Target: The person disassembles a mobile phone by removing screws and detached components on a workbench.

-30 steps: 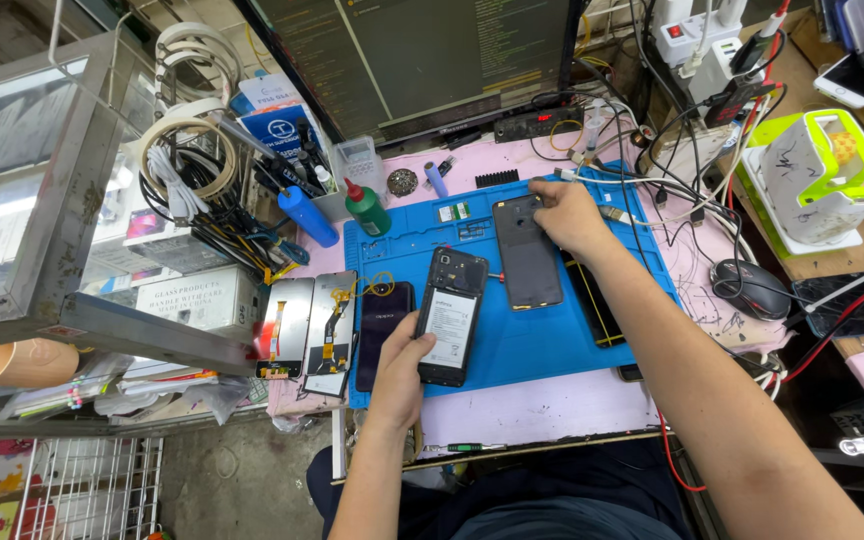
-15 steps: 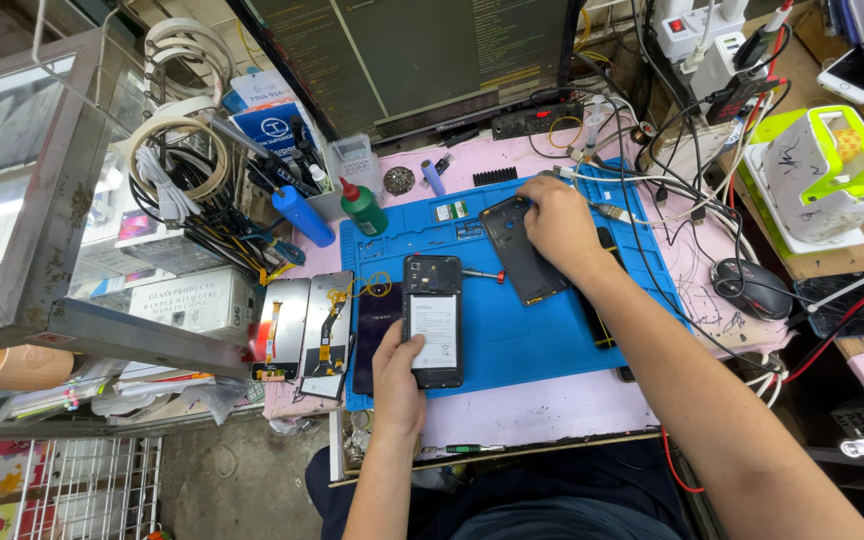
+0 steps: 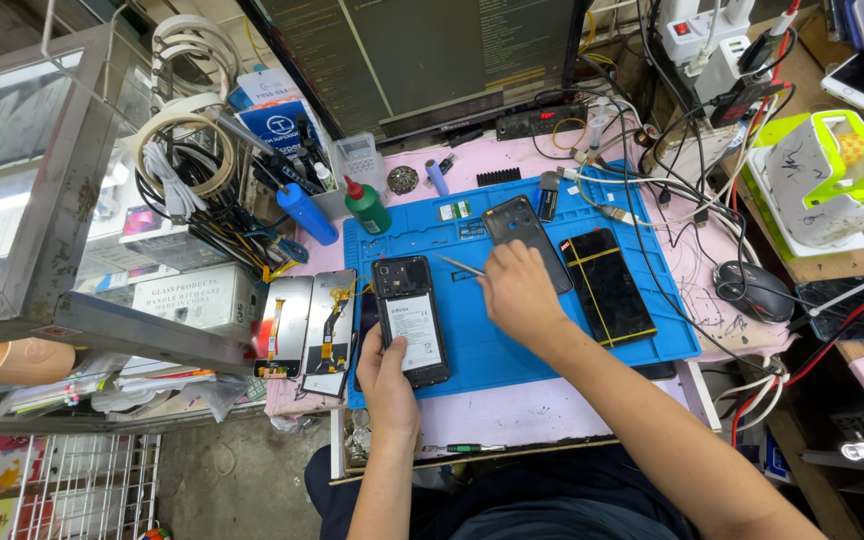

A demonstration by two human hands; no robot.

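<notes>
My left hand point(image 3: 387, 375) holds the lower edge of an opened black phone point(image 3: 410, 318) with its white battery showing, lying on the blue work mat point(image 3: 512, 335). My right hand point(image 3: 517, 290) grips thin metal tweezers point(image 3: 460, 265) whose tip points left toward that phone. Just behind my right hand lies a dark back cover point(image 3: 524, 235). To the right of it rests a black screen panel point(image 3: 607, 285) with yellow strips.
Two loose display panels point(image 3: 307, 325) lie left of the mat. A blue bottle point(image 3: 305, 212) and a green bottle point(image 3: 367, 208) stand at the back. Tangled cables point(image 3: 652, 170), a black mouse point(image 3: 752, 292) and a monitor point(image 3: 422, 55) crowd the right and rear. A small screwdriver point(image 3: 467, 449) lies near the front edge.
My right hand left the dark back cover and came toward me and left, now holding tweezers. The opened phone shifted left and straightened under my left hand.
</notes>
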